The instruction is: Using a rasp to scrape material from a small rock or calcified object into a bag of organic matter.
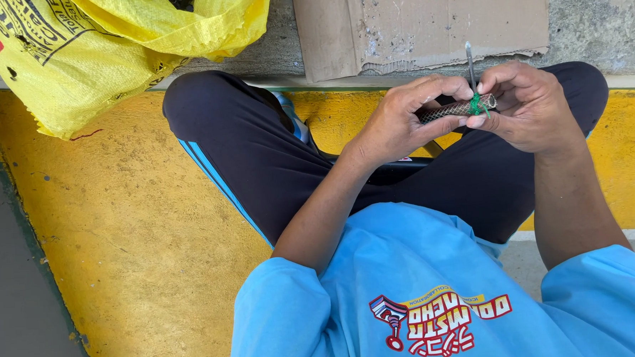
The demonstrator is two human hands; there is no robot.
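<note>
A short piece of mesh-reinforced hose [451,110] lies crosswise between both my hands, above my lap. My left hand [401,121] grips its left part with fingers curled over it. My right hand [528,105] pinches the right end, where a green cord [477,106] is wrapped around the hose. A thin grey metal spike [469,65] stands upright from between my right fingers. I sit with knees spread, in dark trousers with blue stripes and a light blue shirt.
A yellow woven sack [111,37] lies at the upper left. A flattened piece of cardboard [425,20] rests on the concrete ahead. Under me is a yellow-painted floor [120,230] with a grey strip at the left.
</note>
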